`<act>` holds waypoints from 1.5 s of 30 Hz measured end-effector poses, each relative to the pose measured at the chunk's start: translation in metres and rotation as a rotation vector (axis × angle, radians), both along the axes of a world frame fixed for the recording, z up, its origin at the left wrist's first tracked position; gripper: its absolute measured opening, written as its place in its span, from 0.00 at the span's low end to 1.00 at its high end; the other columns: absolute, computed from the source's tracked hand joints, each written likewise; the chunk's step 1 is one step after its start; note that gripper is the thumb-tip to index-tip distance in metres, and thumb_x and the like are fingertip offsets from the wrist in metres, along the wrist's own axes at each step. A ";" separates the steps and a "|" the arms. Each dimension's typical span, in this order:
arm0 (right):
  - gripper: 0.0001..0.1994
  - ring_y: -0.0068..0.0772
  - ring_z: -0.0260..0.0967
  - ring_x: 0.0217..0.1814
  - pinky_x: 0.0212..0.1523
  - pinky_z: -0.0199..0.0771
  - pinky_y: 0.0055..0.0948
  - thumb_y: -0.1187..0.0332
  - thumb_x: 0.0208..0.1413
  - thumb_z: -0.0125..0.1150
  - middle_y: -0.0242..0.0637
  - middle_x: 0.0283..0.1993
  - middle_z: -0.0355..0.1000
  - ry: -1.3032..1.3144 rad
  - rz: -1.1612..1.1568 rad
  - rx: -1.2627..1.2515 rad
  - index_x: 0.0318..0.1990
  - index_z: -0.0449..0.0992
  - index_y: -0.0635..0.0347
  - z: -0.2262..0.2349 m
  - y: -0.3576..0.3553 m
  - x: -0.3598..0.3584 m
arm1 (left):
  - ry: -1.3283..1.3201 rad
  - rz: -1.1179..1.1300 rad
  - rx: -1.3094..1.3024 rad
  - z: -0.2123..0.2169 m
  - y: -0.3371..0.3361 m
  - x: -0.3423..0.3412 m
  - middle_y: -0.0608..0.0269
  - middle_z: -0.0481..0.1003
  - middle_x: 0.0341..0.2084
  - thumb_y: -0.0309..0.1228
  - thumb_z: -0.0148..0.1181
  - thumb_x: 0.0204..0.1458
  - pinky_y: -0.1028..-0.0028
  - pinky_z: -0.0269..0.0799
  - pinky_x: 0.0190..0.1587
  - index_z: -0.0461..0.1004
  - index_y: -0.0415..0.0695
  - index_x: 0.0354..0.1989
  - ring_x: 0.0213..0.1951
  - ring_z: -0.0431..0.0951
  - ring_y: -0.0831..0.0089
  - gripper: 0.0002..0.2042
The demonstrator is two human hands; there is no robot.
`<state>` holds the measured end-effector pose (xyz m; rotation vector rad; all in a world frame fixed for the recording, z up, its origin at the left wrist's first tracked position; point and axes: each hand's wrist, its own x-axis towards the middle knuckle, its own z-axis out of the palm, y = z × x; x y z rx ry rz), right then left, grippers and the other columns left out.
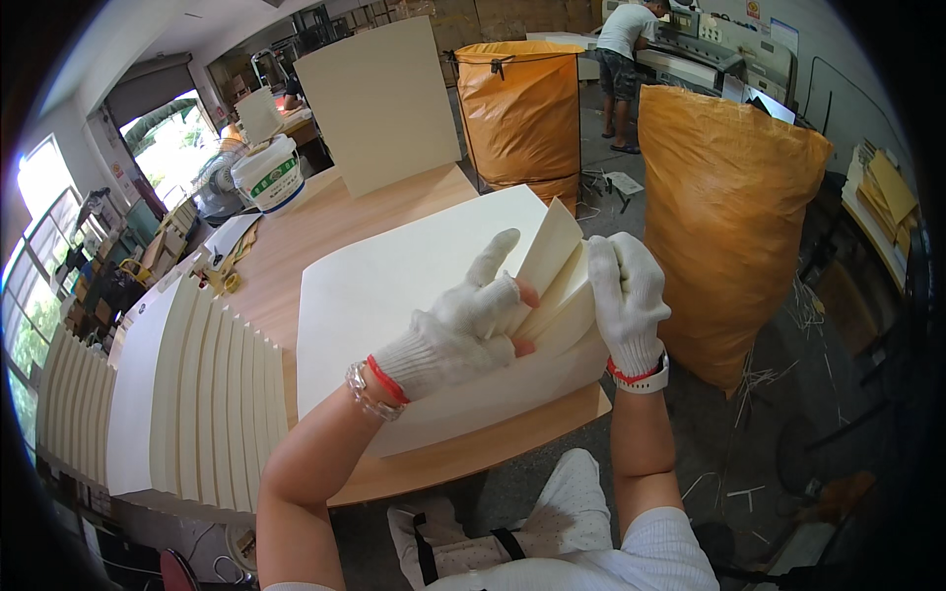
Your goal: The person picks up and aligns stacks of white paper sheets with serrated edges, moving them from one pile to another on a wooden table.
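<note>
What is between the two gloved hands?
In the head view, lifted cream paper sheets fan out between the left hand and the right hand, at the stack's corner.

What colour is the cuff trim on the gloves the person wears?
Red, on white knit gloves: left hand and right hand. Head view shows it best.

tabletop (325, 222): wood | cream sheet stack (394, 286) | fanned cream sheets (197, 394) at left | white bucket (268, 175) far end

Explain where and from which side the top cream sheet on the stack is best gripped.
Grip the top sheet at its lifted right-hand corner, coming from the stack's right edge. There the sheets fan apart between the left hand and right hand, whereas elsewhere they lie flat.
</note>
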<state>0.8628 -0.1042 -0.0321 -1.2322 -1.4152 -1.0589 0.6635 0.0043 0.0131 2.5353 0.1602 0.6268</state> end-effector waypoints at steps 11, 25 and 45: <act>0.07 0.41 0.61 0.27 0.28 0.62 0.38 0.79 0.60 0.59 0.42 0.29 0.60 0.147 0.092 -0.029 0.45 0.75 0.67 0.001 -0.001 -0.005 | 0.076 -0.123 -0.075 0.004 0.009 -0.003 0.44 0.56 0.73 0.13 0.59 0.44 0.72 0.74 0.48 0.77 0.42 0.48 0.49 0.78 0.65 0.20; 0.02 0.39 0.61 0.26 0.27 0.60 0.39 0.78 0.62 0.58 0.39 0.27 0.60 0.272 0.167 -0.043 0.40 0.75 0.67 0.000 -0.001 -0.007 | 0.115 -0.137 -0.041 0.007 0.006 0.000 0.41 0.59 0.70 0.17 0.70 0.46 0.71 0.74 0.50 0.76 0.41 0.45 0.52 0.78 0.59 0.16; 0.02 0.39 0.59 0.26 0.26 0.59 0.39 0.78 0.61 0.59 0.39 0.27 0.59 0.260 0.186 -0.016 0.38 0.74 0.69 -0.007 0.002 -0.001 | 0.082 -0.147 -0.110 0.004 0.007 -0.001 0.43 0.60 0.70 0.14 0.53 0.42 0.71 0.75 0.49 0.79 0.43 0.50 0.47 0.80 0.61 0.24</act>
